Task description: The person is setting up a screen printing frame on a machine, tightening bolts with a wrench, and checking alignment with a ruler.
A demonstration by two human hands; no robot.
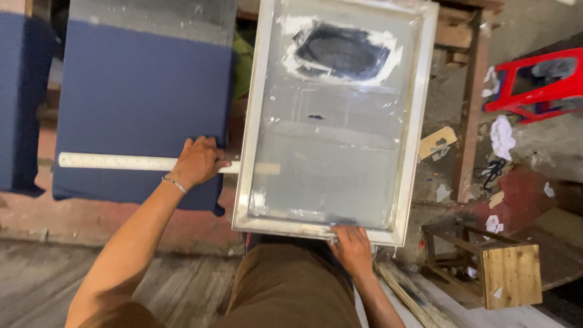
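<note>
Fingers of left hand (197,161) curl closed over white ruler (115,161) on blue cloth (139,91); right hand (352,246) clamps printing screen frame (316,229) at its near edge.

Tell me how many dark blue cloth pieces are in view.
2: one large dark blue cloth under the ruler held by the left hand; another at the left edge, partly cut off.

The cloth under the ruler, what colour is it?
Dark navy blue cloth, plain with no pattern, clearest in the head view.
</note>
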